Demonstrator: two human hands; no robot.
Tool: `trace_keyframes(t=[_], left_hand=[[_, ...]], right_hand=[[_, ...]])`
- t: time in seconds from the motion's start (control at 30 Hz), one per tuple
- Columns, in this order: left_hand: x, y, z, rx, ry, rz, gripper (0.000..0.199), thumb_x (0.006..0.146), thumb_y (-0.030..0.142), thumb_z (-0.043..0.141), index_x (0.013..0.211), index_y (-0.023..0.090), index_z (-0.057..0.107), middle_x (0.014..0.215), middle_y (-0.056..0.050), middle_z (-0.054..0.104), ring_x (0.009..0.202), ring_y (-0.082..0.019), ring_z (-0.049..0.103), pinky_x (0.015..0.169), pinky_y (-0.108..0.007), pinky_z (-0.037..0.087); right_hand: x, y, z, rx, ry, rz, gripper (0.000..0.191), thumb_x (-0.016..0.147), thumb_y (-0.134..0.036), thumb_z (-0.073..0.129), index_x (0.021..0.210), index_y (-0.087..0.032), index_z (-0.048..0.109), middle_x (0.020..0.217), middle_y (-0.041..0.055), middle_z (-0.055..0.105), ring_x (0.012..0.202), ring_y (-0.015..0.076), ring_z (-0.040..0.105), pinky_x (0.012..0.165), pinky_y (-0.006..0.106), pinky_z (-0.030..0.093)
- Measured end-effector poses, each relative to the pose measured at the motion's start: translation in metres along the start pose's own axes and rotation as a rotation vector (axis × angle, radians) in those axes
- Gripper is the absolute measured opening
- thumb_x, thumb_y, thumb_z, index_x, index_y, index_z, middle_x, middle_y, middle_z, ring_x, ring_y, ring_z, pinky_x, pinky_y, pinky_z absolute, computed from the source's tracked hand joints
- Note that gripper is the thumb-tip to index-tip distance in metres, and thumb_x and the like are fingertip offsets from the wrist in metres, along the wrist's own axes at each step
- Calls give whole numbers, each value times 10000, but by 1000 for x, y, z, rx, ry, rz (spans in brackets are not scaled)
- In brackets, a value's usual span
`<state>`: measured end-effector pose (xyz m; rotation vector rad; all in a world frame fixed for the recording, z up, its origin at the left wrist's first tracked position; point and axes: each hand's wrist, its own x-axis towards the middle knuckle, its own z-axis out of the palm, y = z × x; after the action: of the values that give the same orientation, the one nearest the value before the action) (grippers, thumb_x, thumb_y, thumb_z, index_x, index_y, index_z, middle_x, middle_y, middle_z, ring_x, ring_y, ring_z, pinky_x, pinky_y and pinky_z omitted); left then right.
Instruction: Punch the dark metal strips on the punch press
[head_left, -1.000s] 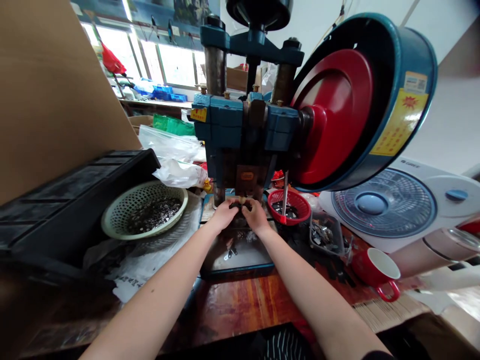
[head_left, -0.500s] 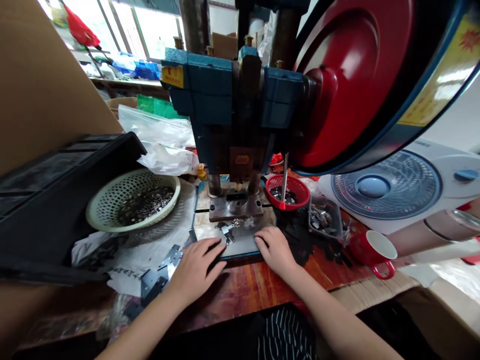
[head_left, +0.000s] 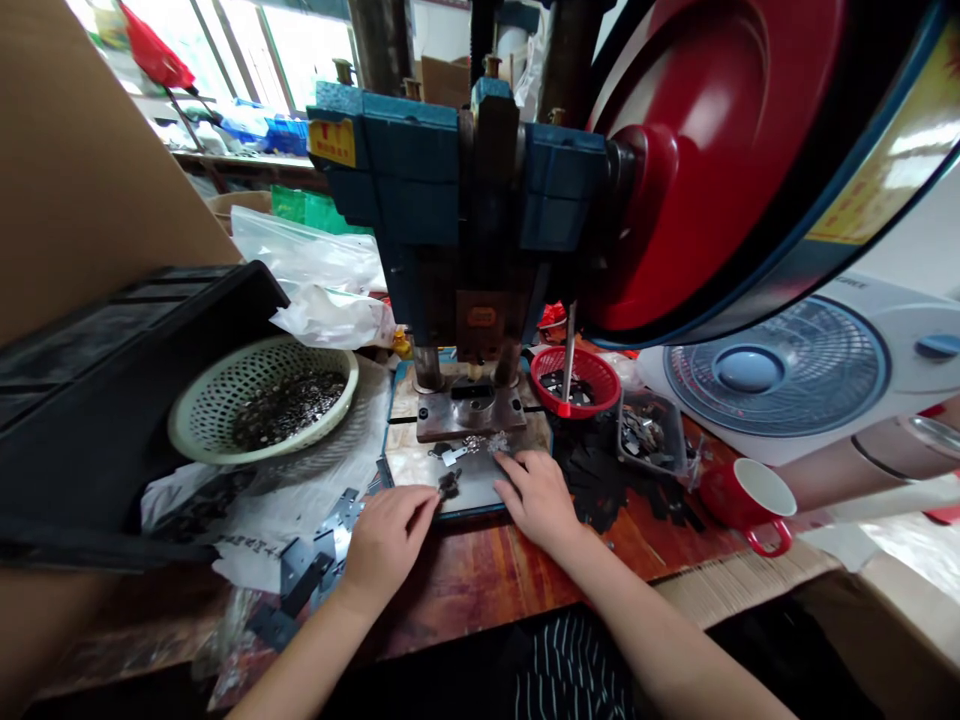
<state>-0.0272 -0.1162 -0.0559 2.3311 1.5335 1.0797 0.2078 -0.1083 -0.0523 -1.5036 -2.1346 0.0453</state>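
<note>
My left hand (head_left: 394,535) is closed in a pinch on the edge of a small dark metal plate (head_left: 448,485), at the front of the press's grey metal plate (head_left: 476,488). My right hand (head_left: 538,500) rests at the right of that plate, fingers apart. Its fingertips are close to a little pile of tiny shiny pieces (head_left: 496,443); whether they touch is unclear. A small silver piece (head_left: 454,456) lies between the hands, just in front of the steel die (head_left: 471,413) of the blue press (head_left: 416,170).
On the left, a pale green basket (head_left: 187,425) with small bits stands by a black bin (head_left: 135,330), near loose metal plates (head_left: 304,565). To the right are a red basket (head_left: 609,385), a clear tub (head_left: 679,455), a red mug (head_left: 731,500) and a fan (head_left: 810,360).
My left hand has drawn back slightly and closed on the dark metal plate, which has come toward me. My right hand has moved a little left and forward, toward the shiny pieces.
</note>
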Motion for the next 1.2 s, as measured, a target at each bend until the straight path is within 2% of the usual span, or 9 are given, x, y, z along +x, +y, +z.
trace_keyframes(t=[0.13, 0.2, 0.3, 0.4, 0.53, 0.67, 0.83, 1.07, 1.2], left_hand=[[16, 2, -2, -138, 47, -373, 273, 836, 385, 508, 1030, 224, 613, 898, -36, 688, 818, -195, 639, 758, -323, 494], [21, 3, -4, -197, 32, -431, 370, 848, 385, 471, 1171, 225, 556, 925, -40, 662, 819, -190, 628, 748, -323, 496], [25, 6, -7, -232, 31, -386, 373, 867, 335, 418, 1193, 232, 564, 972, -51, 621, 923, -198, 595, 850, -354, 463], [31, 12, -5, -301, 49, -373, 301, 862, 307, 422, 1058, 228, 635, 1005, -53, 609, 1000, -202, 567, 928, -362, 423], [46, 22, 5, -353, 40, -400, 234, 848, 326, 470, 970, 216, 637, 970, -45, 614, 926, -196, 580, 866, -348, 452], [59, 29, 20, -331, 70, -303, 274, 882, 274, 412, 1063, 218, 609, 969, -53, 577, 959, -190, 557, 896, -358, 434], [59, 30, 34, -330, 65, -198, 277, 913, 248, 355, 1049, 206, 593, 960, -62, 545, 951, -181, 549, 885, -351, 435], [53, 25, 37, -386, 86, -260, 305, 912, 257, 369, 1180, 219, 508, 1046, -69, 576, 990, -185, 559, 887, -351, 441], [54, 22, 39, -491, 73, -329, 275, 903, 286, 391, 1120, 218, 546, 1015, -58, 606, 952, -182, 587, 878, -358, 452]], right_hand=[[3, -3, -1, -20, -16, -16, 275, 885, -389, 498, 1088, -270, 641, 907, 78, 578, 896, 238, 500, 802, 378, 419], [2, -3, 1, 8, 4, -20, 243, 887, -363, 501, 1045, -261, 654, 912, 73, 581, 906, 229, 503, 817, 372, 416], [-3, 0, 6, 35, 44, -20, 250, 887, -335, 498, 1067, -240, 645, 947, 77, 586, 922, 226, 505, 837, 374, 417], [-7, 2, 8, 37, 63, -37, 277, 889, -338, 488, 1108, -248, 632, 946, 81, 587, 912, 230, 506, 830, 385, 427], [-11, 6, 8, 105, 93, -85, 269, 892, -297, 475, 1099, -218, 629, 950, 86, 597, 923, 219, 523, 903, 404, 427], [-18, 10, 8, 147, 110, -125, 259, 883, -255, 483, 1105, -227, 613, 993, 82, 609, 969, 219, 535, 976, 444, 400], [-26, 13, 7, 116, 113, -178, 262, 871, -233, 497, 1109, -245, 606, 1060, 82, 609, 1059, 230, 529, 1005, 486, 381], [-35, 8, 9, 112, 150, -226, 200, 861, -179, 534, 1036, -230, 617, 990, 63, 635, 997, 201, 553, 1005, 477, 381], [-37, 1, 9, 149, 169, -228, 182, 872, -132, 500, 984, -222, 612, 912, 42, 642, 911, 183, 565, 962, 452, 408]])
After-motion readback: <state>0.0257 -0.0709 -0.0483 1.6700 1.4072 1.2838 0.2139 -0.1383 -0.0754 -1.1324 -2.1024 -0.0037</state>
